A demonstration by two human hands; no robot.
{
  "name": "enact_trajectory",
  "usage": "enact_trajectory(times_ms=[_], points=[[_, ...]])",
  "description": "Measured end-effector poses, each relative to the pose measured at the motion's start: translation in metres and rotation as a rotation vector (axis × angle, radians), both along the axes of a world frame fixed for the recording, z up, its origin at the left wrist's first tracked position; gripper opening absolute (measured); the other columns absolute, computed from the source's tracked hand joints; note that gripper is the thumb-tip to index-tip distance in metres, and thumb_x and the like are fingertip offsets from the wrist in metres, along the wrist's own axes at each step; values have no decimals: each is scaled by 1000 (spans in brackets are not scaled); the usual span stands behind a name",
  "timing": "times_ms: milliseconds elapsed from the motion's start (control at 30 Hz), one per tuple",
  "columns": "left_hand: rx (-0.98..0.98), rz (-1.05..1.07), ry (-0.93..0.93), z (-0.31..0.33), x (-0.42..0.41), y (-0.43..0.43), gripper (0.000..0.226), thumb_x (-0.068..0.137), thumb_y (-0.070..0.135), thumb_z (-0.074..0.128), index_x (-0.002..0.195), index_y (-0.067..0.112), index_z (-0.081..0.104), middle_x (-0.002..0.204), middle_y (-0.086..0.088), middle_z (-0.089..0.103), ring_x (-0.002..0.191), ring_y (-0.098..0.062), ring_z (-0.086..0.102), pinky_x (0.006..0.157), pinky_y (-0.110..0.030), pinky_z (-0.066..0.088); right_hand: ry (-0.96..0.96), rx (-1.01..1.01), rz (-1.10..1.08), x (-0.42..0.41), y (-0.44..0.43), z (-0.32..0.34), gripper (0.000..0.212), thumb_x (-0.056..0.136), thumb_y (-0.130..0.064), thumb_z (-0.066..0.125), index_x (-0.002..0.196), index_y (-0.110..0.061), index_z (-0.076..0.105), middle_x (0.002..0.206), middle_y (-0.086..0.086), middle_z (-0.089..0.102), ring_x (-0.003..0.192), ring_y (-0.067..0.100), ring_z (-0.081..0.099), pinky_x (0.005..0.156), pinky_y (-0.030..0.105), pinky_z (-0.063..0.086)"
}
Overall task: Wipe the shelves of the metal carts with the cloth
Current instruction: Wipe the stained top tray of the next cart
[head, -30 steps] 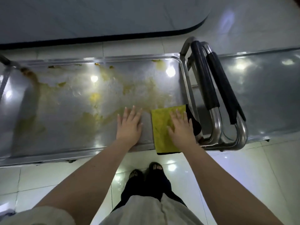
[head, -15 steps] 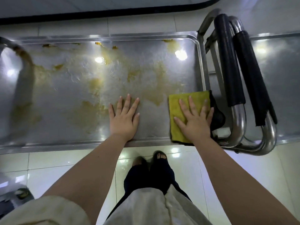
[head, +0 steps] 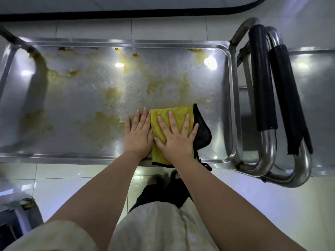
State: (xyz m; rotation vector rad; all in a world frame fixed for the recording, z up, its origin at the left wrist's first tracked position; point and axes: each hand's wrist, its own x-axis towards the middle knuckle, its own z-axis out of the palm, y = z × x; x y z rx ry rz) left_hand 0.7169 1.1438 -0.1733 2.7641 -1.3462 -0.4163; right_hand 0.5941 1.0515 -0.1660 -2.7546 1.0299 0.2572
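Yellow cloth [head: 163,124] flat under right hand [head: 176,136], touching left hand [head: 138,136].

Under the right hand [head: 176,140] the cloth [head: 162,115] is mustard yellow, with a black underside and black edging showing just right of that hand. The shelf [head: 72,98] beneath both hands is silver-grey steel, blotched with yellow-brown stains [head: 101,124] left of and beyond the left hand [head: 138,136] (white light spots dot it too). Well right of the right hand, bright silver tubes [head: 268,142] carry black grips [head: 261,78]. Near the wrists the floor [head: 72,180] is glossy white tile with grey joints. The garment [head: 154,227] below the forearms is cream, the trousers [head: 154,194] black.
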Motion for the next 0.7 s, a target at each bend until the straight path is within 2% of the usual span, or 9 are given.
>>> enact_trajectory(times_ms=[100, 200, 333, 400, 467, 533, 600, 700], points=[[21, -8, 14, 0, 3, -3, 65, 94, 42, 3, 155, 20, -1, 158, 7, -15, 144, -12, -20, 118, -45, -16, 46, 29, -12, 6, -4, 2, 72, 88, -76, 16, 150, -49, -8, 162, -11, -16, 142, 45, -23, 107, 68, -18], [20, -19, 14, -1, 5, -3, 60, 100, 37, 17, 154, 21, -4, 161, 3, -12, 143, -12, -23, 116, -48, -18, 83, -3, -11, 12, 0, 5, 73, 89, -73, 20, 152, -45, -6, 163, -5, -13, 142, 49, -21, 106, 69, -19], [-50, -65, 4, 4, 27, -3, 62, 95, 35, 18, 154, 19, 7, 159, 0, -9, 145, -16, -18, 114, -46, -23, 50, -40, -31, 19, 7, 6, 69, 92, -64, 32, 154, -38, 13, 164, 4, 6, 145, 50, -4, 112, 69, -6], [-62, -103, 13, 5, 47, -7, 61, 97, 34, 21, 155, 20, 10, 162, -2, -1, 146, -17, -14, 116, -48, -20, 46, -47, -57, 21, 9, 6, 67, 93, -63, 28, 154, -40, 13, 164, 2, 6, 146, 48, -3, 112, 68, -2], [-55, -114, 9, 5, 68, -17, 58, 100, 37, 23, 155, 28, 6, 163, -1, 0, 149, -19, -12, 115, -51, -17, 36, -44, -82, 22, 11, 6, 66, 93, -64, 25, 154, -42, 13, 164, 0, 5, 146, 46, -3, 113, 67, -2], [-4, -168, -4, 4, 86, -30, 57, 100, 46, 15, 154, 37, -1, 163, 1, -3, 149, -22, -12, 113, -53, -19, 33, -32, -91, 23, 11, 8, 65, 93, -63, 28, 153, -42, 15, 164, -1, 7, 147, 45, -2, 114, 66, 1], [20, -235, -9, 1, 99, -39, 58, 98, 54, 8, 153, 41, -5, 163, 5, -8, 148, -22, -14, 113, -55, -19, 23, -6, -89, 23, 7, 9, 64, 92, -62, 33, 152, -44, 19, 163, -3, 11, 147, 45, -1, 115, 65, 5], [-18, -243, 24, -3, 108, -38, 59, 97, 57, 11, 152, 44, -4, 162, 9, -7, 149, -23, -11, 113, -58, -15, 29, -11, -76, 12, -16, 7, 62, 91, -59, 35, 150, -45, 24, 161, -8, 18, 146, 48, 1, 116, 62, 8]])
